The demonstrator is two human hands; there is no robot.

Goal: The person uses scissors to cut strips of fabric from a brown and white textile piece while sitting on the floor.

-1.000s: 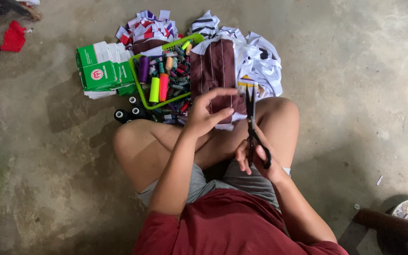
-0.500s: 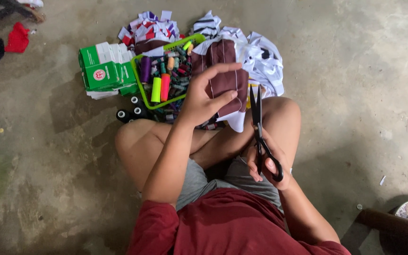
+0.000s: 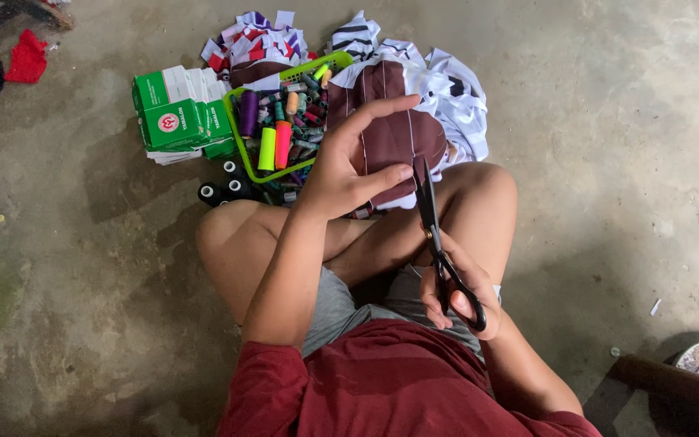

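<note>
Right hand (image 3: pixel 456 285) clamped in black scissors (image 3: pixel 437 235), blades pointing up at the maroon fabric piece (image 3: pixel 388 133), left hand (image 3: pixel 351 166) pinching that fabric above the knees, blade tips perhaps touching its edge, green basket of thread spools (image 3: pixel 281 121) beyond

Your left hand (image 3: pixel 341 174) holds a maroon fabric piece (image 3: pixel 390 133) with thin white lines. Your right hand (image 3: pixel 455 287) holds black scissors (image 3: pixel 438 235). The lime-green plastic basket (image 3: pixel 240 133) contains multicoloured thread spools (image 3: pixel 281 133). Adjacent: green-and-white cardboard boxes (image 3: pixel 175 109), white-and-black striped cloth (image 3: pixel 455 93).
</note>
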